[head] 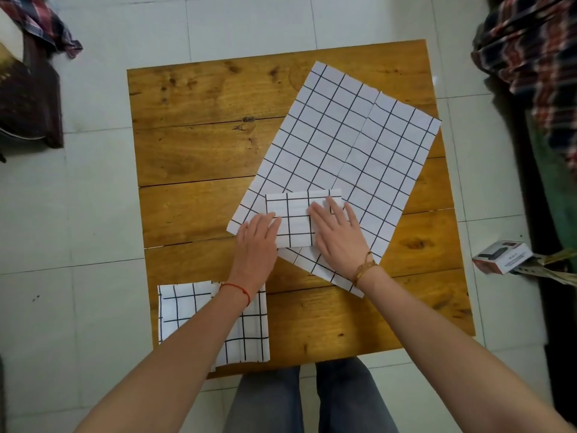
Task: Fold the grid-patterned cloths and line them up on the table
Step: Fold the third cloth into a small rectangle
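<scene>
Both hands press flat, fingers straight, on the small folded cloth [296, 218]: left hand [254, 245] at its left edge, right hand [335, 235] covering its right. It lies atop the spread cloth [359, 145]; another folded cloth [187, 304] sits nearer the person.

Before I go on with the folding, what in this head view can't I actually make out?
- Folded cloth, head view: both hands, left hand and right hand, lie flat over its near part; layer count unclear.
- Near-left folded cloth: the left forearm crosses it, hiding its middle.
- Open cloth: near corner sits under the folded one and the right hand.
- Small box on the floor: print too small to read.
</scene>
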A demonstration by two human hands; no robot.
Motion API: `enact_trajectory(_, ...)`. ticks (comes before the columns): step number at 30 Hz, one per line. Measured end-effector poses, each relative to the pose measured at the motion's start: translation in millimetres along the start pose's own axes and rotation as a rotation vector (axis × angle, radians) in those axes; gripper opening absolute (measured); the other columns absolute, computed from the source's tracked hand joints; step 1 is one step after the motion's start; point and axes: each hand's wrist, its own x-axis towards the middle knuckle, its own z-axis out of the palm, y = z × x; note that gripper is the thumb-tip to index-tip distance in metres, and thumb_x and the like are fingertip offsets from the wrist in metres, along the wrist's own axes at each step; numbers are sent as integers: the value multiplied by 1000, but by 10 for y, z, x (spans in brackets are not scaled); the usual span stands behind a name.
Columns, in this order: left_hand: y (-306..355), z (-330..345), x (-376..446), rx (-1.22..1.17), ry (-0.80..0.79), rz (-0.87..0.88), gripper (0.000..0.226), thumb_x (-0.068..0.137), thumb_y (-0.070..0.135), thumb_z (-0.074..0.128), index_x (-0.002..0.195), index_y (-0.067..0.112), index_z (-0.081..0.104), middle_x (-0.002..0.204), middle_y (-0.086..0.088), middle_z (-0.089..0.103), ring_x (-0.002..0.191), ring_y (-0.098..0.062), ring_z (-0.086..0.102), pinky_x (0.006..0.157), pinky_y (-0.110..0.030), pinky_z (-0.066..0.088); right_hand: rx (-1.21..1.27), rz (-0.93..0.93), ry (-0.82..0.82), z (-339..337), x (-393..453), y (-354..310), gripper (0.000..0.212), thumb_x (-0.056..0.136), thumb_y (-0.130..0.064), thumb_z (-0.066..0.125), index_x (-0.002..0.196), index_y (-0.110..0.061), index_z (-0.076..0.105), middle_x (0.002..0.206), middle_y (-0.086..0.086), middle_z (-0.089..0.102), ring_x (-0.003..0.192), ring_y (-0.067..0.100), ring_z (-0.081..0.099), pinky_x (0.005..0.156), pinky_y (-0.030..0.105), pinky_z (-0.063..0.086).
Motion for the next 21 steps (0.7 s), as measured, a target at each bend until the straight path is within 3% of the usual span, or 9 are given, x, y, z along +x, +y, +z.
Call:
enact_trajectory(4,64,106,-319,-17,0,3,53,85,9,62,136,13,48,132,-7,50,127,-25,43,106,-41,40,-3,-129,-75,157,-152,-237,53,96,-33,26,144,-15,36,150,2,39,142,27,27,115,51,23)
enact_trajectory(8,79,181,-466,7,-52,-45,59,82,8,60,139,12,45,134,-7,47,127,-26,42,106,-42,39,-12,-158,-123,258,-244,-391,52,96,-33,27,144,-16,37,151,0,37,142,29,26,113,53,25)
enact_trajectory(15,71,169,-467,112,-102,-55,66,84,10,57,146,16,35,142,-4,41,133,-27,34,109,-45,32,-65,-130,-138,308,-354,-303,54,96,-36,23,146,-17,35,152,-2,35,143,29,24,113,56,23)
enact_trajectory(21,82,163,-459,124,-99,-62,63,88,11,50,148,16,31,145,-4,37,137,-27,28,113,-47,27,-68,64,-86,362,-667,169,54,96,-36,21,143,-16,40,149,-2,41,142,29,26,114,52,16)
